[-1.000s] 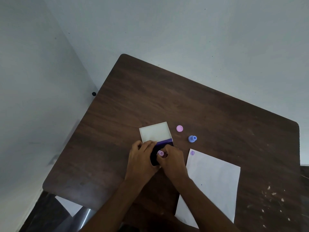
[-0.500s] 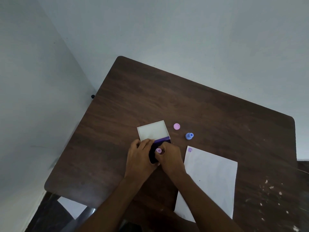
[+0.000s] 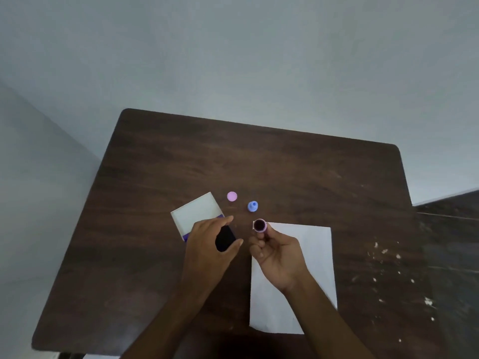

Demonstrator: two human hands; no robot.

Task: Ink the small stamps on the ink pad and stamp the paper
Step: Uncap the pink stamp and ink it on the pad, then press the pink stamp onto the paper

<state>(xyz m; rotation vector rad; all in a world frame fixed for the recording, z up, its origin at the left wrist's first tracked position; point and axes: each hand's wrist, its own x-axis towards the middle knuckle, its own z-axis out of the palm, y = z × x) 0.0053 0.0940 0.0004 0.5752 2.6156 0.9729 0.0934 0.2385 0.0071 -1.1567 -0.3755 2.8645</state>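
Note:
My right hand holds a small pink stamp tipped up, its dark inked face toward me, above the top left corner of the white paper. The ink pad lies open with its dark pad showing, and its white lid is folded back behind it. My left hand rests over the pad with fingers spread along its edges. A blue stamp stands on the table beyond the paper. A pink cap lies to its left.
The dark wooden table stands against a pale wall, its left edge near another wall. White flecks dot the table's right side.
My right hand has lifted the pink stamp off the ink pad, moved it right to the paper's corner and turned its inked face up. My left hand stays on the pad.

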